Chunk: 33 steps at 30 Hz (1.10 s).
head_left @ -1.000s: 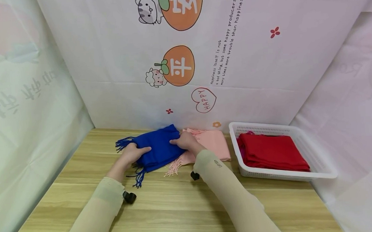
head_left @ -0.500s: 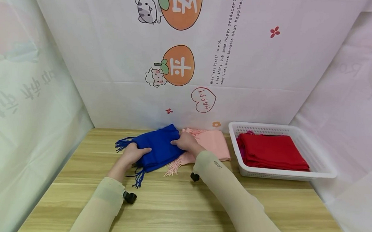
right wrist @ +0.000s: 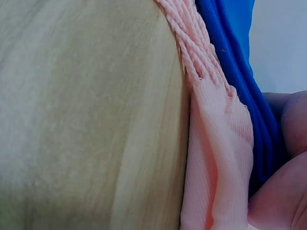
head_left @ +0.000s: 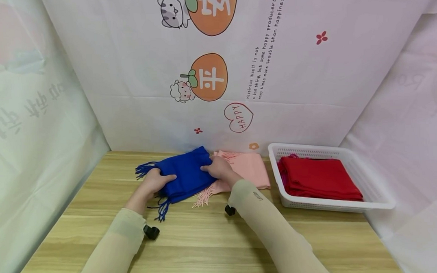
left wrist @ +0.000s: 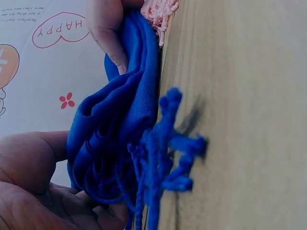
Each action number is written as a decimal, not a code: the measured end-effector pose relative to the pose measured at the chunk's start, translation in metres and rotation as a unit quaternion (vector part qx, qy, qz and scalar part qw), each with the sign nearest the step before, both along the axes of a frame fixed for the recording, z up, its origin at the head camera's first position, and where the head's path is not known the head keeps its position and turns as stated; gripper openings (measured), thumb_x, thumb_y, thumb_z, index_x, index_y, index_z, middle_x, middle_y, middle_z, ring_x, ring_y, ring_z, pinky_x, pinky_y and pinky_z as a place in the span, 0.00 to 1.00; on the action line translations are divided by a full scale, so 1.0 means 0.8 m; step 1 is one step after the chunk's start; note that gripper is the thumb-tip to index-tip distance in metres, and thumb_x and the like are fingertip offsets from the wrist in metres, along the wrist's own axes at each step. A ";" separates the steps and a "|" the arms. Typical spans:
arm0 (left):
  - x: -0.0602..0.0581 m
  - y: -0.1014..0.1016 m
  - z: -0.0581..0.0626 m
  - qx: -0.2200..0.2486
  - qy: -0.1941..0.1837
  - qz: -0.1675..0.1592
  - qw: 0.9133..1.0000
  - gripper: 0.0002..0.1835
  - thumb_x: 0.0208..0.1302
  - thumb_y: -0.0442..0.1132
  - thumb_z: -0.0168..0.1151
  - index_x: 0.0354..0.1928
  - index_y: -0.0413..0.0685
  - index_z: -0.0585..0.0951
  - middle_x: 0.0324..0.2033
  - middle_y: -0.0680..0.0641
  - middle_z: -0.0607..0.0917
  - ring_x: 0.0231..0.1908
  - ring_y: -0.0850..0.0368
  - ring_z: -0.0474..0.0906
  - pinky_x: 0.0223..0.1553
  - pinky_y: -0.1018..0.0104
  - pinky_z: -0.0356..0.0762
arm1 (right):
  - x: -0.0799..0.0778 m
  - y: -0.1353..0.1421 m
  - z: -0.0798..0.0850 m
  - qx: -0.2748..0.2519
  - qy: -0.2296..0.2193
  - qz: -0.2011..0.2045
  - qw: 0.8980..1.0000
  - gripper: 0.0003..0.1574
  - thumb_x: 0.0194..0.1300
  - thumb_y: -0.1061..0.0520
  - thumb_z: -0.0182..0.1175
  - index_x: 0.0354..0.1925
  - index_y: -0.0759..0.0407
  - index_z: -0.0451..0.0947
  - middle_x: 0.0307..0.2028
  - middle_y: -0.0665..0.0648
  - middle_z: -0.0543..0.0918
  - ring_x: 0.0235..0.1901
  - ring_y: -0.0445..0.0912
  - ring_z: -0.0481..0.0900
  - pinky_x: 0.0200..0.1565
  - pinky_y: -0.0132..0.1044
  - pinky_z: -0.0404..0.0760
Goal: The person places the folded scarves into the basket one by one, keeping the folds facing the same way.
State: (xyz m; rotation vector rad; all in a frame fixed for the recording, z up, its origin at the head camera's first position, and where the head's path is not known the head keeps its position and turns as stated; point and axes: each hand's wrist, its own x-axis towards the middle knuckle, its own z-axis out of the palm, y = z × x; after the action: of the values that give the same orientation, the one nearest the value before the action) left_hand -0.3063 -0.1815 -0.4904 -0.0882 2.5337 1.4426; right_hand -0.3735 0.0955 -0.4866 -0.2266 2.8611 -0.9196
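A folded blue scarf (head_left: 186, 174) with fringed ends lies toward the back of the table, between my two hands. My left hand (head_left: 155, 182) grips its left end, thumb on top and fingers tucked under the folds, as the left wrist view shows the scarf (left wrist: 120, 103) layered above the thumb and palm (left wrist: 43, 177). My right hand (head_left: 221, 168) holds the right end, thumb over the cloth; its other fingers are mostly hidden. A folded pink scarf (head_left: 252, 171) lies just to the right, its fringe partly beneath the blue one. In the right wrist view the pink scarf (right wrist: 220, 158) is against the blue folds.
A white plastic basket (head_left: 380, 202) stands on the right of the wooden table (head_left: 201, 243). Inside it a folded red scarf (head_left: 319, 179) lies over a magenta cloth (head_left: 283, 175). A printed white sheet (head_left: 294, 121) rises behind the table, with pale sheets on both sides.
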 end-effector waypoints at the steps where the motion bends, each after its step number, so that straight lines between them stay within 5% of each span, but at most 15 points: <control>1: 0.000 0.000 0.000 0.000 0.000 0.000 1.000 0.53 0.83 0.51 0.64 0.86 0.23 0.46 0.84 0.21 0.48 0.82 0.22 0.50 0.79 0.31 0.61 | 0.001 0.000 0.000 -0.002 0.001 0.001 1.000 0.48 0.81 0.39 0.67 0.85 0.60 0.66 0.81 0.60 0.73 0.79 0.60 0.70 0.78 0.55 0.70; 8: 0.002 -0.003 -0.002 0.003 -0.006 0.002 1.000 0.52 0.84 0.51 0.63 0.86 0.24 0.46 0.85 0.21 0.48 0.82 0.22 0.50 0.79 0.31 0.60 | 0.009 -0.003 0.002 -0.018 0.009 -0.001 1.000 0.46 0.82 0.40 0.66 0.84 0.62 0.67 0.77 0.63 0.77 0.76 0.61 0.74 0.77 0.55 0.72; 33: -0.001 -0.003 0.001 0.000 -0.005 0.001 1.000 0.51 0.83 0.50 0.63 0.86 0.24 0.47 0.85 0.22 0.49 0.83 0.23 0.49 0.79 0.32 0.60 | 0.019 0.006 -0.005 -0.108 0.018 -0.015 0.994 0.50 0.81 0.40 0.68 0.85 0.64 0.63 0.81 0.64 0.70 0.82 0.61 0.65 0.80 0.56 0.66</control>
State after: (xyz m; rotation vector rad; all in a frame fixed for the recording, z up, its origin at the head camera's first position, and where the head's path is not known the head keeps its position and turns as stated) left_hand -0.3068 -0.1841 -0.4893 -0.0975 2.5272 1.4398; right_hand -0.3585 0.0999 -0.4910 -0.2236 2.8022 -1.2441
